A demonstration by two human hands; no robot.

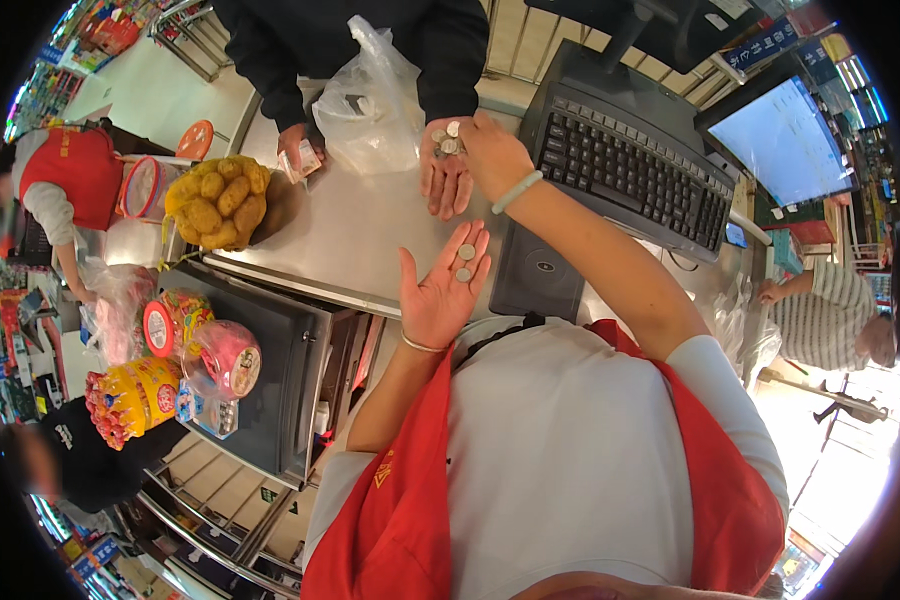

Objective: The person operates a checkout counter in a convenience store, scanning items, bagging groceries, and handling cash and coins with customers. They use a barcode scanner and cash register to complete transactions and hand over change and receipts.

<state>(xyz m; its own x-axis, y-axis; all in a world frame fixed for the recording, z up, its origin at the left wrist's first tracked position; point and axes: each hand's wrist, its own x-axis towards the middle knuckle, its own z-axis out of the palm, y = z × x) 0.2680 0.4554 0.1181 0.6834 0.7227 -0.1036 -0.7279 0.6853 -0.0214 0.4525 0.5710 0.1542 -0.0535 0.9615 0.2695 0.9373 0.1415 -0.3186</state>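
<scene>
My left hand (442, 289) is palm up over the counter edge, fingers spread, with two coins (465, 262) lying on it. Above it, my right hand (495, 154), a pale bangle on its wrist, reaches to the open palm of a person (442, 180) across the counter, where several coins (448, 140) lie. My right fingertips are at those coins; whether they pinch one cannot be told. That person's other hand (292, 150) holds folded banknotes (300, 163). A translucent plastic bag (371, 105) stands between the person's hands.
A steel counter (352, 240) carries a net bag of potatoes (221, 202). To the right are a black keyboard (630, 165), a dark flat pad (538, 266) and a monitor (784, 142). Candy jars (221, 360) stand on a dark cabinet (270, 390) at left. Other people are at both sides.
</scene>
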